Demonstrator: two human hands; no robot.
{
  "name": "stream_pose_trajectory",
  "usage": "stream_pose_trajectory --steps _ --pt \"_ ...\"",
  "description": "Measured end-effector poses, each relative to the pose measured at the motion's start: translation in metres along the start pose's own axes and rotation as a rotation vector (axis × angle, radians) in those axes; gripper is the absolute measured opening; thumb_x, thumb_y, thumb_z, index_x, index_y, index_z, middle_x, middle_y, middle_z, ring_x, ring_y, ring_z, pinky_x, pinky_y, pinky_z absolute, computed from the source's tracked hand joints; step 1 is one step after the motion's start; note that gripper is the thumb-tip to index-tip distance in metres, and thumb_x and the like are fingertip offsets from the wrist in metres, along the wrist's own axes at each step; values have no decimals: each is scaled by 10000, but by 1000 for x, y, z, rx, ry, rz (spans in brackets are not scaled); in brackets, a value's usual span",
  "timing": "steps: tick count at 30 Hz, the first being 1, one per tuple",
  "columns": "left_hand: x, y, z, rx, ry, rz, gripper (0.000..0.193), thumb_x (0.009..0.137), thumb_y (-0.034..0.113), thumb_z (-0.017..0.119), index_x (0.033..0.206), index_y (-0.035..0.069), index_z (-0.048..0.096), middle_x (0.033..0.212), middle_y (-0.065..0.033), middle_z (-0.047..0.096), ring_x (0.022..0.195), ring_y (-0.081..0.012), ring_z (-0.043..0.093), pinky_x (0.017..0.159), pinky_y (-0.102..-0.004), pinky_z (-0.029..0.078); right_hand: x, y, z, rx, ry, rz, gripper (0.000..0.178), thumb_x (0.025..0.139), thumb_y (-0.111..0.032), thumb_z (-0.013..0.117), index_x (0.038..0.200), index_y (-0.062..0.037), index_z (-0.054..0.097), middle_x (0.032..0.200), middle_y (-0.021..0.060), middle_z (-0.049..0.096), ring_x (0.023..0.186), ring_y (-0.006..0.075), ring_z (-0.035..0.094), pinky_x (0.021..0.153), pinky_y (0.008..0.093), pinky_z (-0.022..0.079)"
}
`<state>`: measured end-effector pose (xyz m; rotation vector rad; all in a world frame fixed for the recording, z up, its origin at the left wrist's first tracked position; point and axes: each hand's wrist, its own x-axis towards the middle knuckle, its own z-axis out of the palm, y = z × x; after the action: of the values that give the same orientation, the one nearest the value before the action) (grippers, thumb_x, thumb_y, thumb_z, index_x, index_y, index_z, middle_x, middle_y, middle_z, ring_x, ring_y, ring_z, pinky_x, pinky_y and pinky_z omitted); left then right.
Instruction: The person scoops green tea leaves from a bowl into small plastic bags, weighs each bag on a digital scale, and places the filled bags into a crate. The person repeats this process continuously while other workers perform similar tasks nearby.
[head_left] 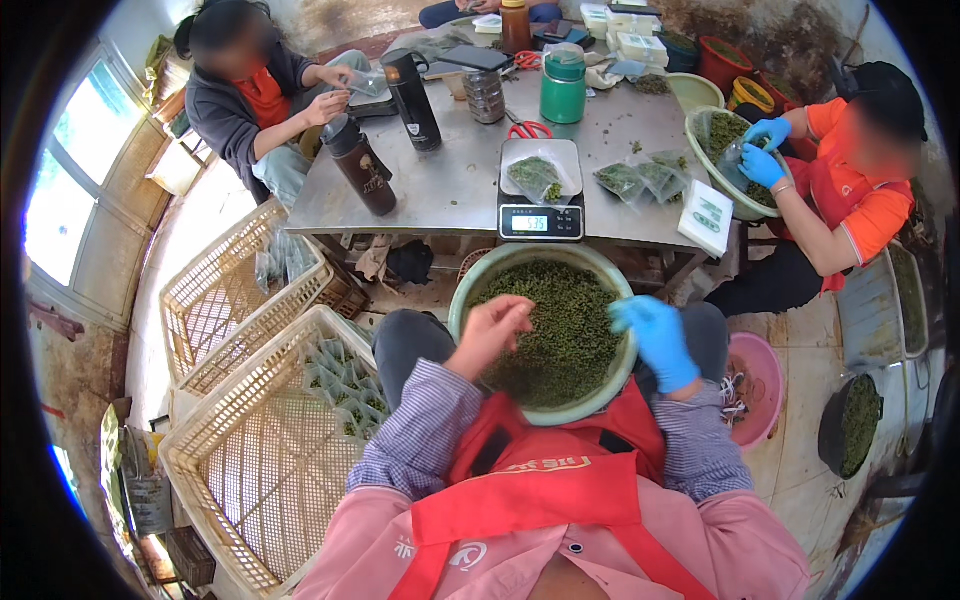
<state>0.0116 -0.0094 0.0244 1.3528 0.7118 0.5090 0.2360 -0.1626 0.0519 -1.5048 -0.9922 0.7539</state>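
A pale green basin [463,296] heaped with small green buds [560,300] rests on my lap. Over its left part hovers my left hand [492,332], bare, with the fingers curled into a pinch; what they hold, if anything, is too small to name. My right hand [660,345], in a blue glove, is at the basin's right rim with its fingers stretched out toward the buds, nothing visible in them. Just beyond the basin, on the table edge, a digital scale [541,222] carries a clear bag of buds [536,178].
Several filled bags [640,180] and a white box [706,218] lie on the metal table [470,170]. Two dark bottles [362,170], red scissors [528,128] and a green jar [562,88] stand there too. Plastic crates [260,450] are left; a pink basin [757,385] is right. Co-workers sit nearby.
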Motion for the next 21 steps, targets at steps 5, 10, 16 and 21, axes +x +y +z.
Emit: stream_pose_trajectory --steps 5,10,16,21 --pt "38 8 -64 47 242 112 236 933 205 566 1038 -2 611 743 -35 631 531 -52 517 447 -184 435 -40 25 -171 -839 558 -54 238 893 -177 557 1033 -18 665 896 165 682 798 283 653 748 348 500" --pt "75 5 -105 -125 487 186 235 947 205 546 1012 -12 608 714 -33 622 484 -54 490 442 -188 416 -54 61 -205 -1147 649 -182 322 860 -130 586 1168 -41 611 1034 157 661 945 265 633 857 364 486" --pt "88 -13 -100 801 729 345 173 875 230 611 962 84 642 757 -93 659 527 -230 603 502 -321 469 65 13 -2 -387 45 -89 392 852 -174 598 1240 -129 574 878 147 672 750 218 649 713 323 504" --pt "74 -6 -88 1116 589 609 121 842 211 630 904 109 650 729 -88 658 635 -262 649 554 -353 496 154 18 64 -800 -69 -97 542 832 -227 580 1349 -158 431 844 199 650 762 369 629 673 462 489"
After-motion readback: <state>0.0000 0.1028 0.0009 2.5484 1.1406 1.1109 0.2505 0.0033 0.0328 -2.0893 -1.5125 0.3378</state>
